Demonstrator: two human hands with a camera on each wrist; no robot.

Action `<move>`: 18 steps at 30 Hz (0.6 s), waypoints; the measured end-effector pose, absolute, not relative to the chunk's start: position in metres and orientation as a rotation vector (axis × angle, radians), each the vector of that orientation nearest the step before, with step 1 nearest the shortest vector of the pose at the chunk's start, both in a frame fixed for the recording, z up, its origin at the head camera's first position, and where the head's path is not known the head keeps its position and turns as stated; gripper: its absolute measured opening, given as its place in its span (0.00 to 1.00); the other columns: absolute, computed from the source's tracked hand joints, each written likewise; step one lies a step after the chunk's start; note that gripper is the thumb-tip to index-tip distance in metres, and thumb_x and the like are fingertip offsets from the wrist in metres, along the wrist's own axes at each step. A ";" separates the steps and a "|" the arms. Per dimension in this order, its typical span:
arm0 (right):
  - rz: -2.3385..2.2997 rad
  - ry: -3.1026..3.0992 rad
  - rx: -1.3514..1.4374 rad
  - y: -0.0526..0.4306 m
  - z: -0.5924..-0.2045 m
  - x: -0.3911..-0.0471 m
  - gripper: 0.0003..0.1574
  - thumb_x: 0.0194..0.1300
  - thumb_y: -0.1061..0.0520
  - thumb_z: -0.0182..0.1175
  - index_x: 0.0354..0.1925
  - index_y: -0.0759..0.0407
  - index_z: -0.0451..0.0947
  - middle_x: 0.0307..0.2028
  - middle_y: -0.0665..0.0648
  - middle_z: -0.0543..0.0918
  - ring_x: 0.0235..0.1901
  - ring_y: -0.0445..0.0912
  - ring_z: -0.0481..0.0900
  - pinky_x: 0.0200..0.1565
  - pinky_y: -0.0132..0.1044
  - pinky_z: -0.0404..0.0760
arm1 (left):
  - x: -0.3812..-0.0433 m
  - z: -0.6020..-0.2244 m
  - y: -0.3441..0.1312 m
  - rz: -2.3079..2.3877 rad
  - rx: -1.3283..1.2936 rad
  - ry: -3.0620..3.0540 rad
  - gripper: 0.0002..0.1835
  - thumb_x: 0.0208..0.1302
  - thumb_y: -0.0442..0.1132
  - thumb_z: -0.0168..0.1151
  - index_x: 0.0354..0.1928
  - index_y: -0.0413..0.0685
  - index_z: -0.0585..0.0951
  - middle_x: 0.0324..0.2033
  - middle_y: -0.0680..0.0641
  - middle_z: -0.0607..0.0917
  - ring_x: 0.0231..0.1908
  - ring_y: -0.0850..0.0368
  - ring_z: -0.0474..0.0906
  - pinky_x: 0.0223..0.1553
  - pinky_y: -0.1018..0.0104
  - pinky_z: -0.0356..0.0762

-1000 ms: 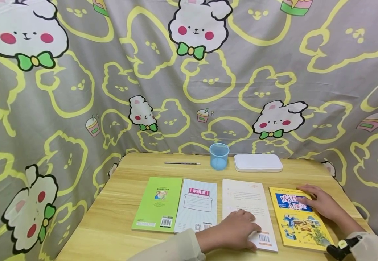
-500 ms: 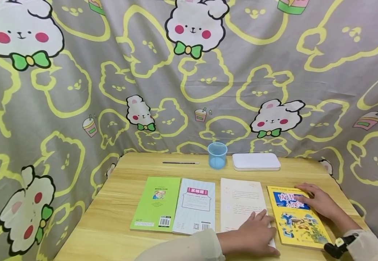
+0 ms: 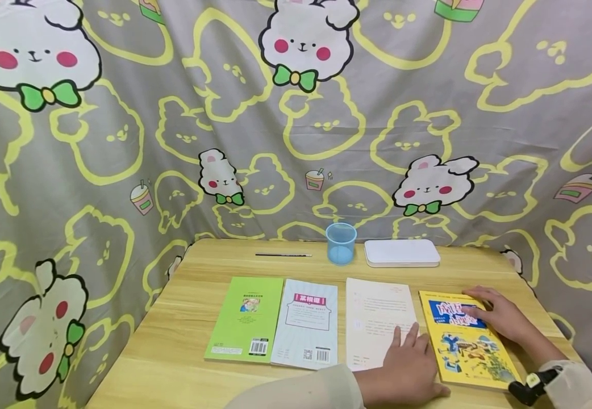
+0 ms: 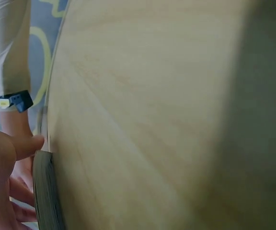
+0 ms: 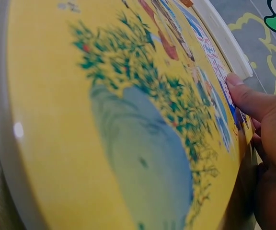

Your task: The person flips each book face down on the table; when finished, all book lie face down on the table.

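My left hand [image 3: 411, 366] lies over the lower right part of a cream book [image 3: 378, 309], its fingers spread and fairly straight. In the left wrist view, the thumb [image 4: 31, 146] is at the corner of that book, whose page edge [image 4: 48, 191] faces the camera. On the far right, my right hand [image 3: 500, 315] holds a yellow picture-covered book [image 3: 472, 358] by its upper right edge. The right wrist view shows the thumb [image 5: 243, 93] on the yellow cover and the other fingers down at the side, partly hidden.
A light blue book [image 3: 306, 324] and a green book [image 3: 247, 318] lie side by side to the left. Along the back of the wooden table [image 3: 163, 335] are a thin dark pencil [image 3: 283, 255], a blue mesh cup [image 3: 341, 244] and a white case [image 3: 401, 253]. A patterned curtain [image 3: 275, 130] hangs behind.
My left hand has slid right across the cream book, its fingers straightening and spreading. The right hand stays at the yellow book. The head view has shifted slightly.
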State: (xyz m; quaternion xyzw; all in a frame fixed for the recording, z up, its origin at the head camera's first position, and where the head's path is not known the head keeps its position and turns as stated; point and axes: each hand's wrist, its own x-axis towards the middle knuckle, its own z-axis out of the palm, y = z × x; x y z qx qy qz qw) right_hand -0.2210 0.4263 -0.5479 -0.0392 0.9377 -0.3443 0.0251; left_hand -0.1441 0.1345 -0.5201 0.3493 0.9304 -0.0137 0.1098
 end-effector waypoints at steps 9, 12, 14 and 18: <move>-1.092 2.885 -0.108 0.426 -0.548 -0.220 0.47 0.71 0.39 0.64 0.71 0.71 0.67 0.73 0.83 0.53 0.71 0.81 0.48 0.62 0.83 0.51 | -0.147 -0.525 0.146 -0.064 0.931 2.753 0.48 0.62 0.79 0.50 0.79 0.63 0.62 0.78 0.63 0.56 0.80 0.63 0.39 0.80 0.51 0.43; -1.094 2.888 -0.115 0.426 -0.547 -0.220 0.46 0.72 0.39 0.64 0.71 0.71 0.67 0.73 0.83 0.53 0.71 0.81 0.48 0.62 0.83 0.51 | -0.147 -0.525 0.147 -0.074 0.934 2.769 0.47 0.64 0.78 0.50 0.79 0.62 0.62 0.78 0.62 0.57 0.80 0.63 0.39 0.80 0.52 0.45; -1.095 2.890 -0.115 0.426 -0.547 -0.220 0.46 0.72 0.39 0.64 0.71 0.71 0.67 0.72 0.83 0.53 0.71 0.82 0.48 0.62 0.83 0.51 | -0.147 -0.525 0.148 -0.077 0.941 2.780 0.47 0.65 0.77 0.50 0.79 0.61 0.62 0.78 0.62 0.57 0.80 0.63 0.40 0.80 0.52 0.45; -1.096 2.886 -0.123 0.425 -0.547 -0.219 0.46 0.72 0.39 0.64 0.70 0.71 0.68 0.72 0.84 0.54 0.71 0.82 0.48 0.62 0.83 0.52 | -0.146 -0.526 0.148 -0.078 0.948 2.791 0.45 0.66 0.76 0.50 0.78 0.61 0.64 0.78 0.61 0.58 0.80 0.62 0.41 0.80 0.51 0.47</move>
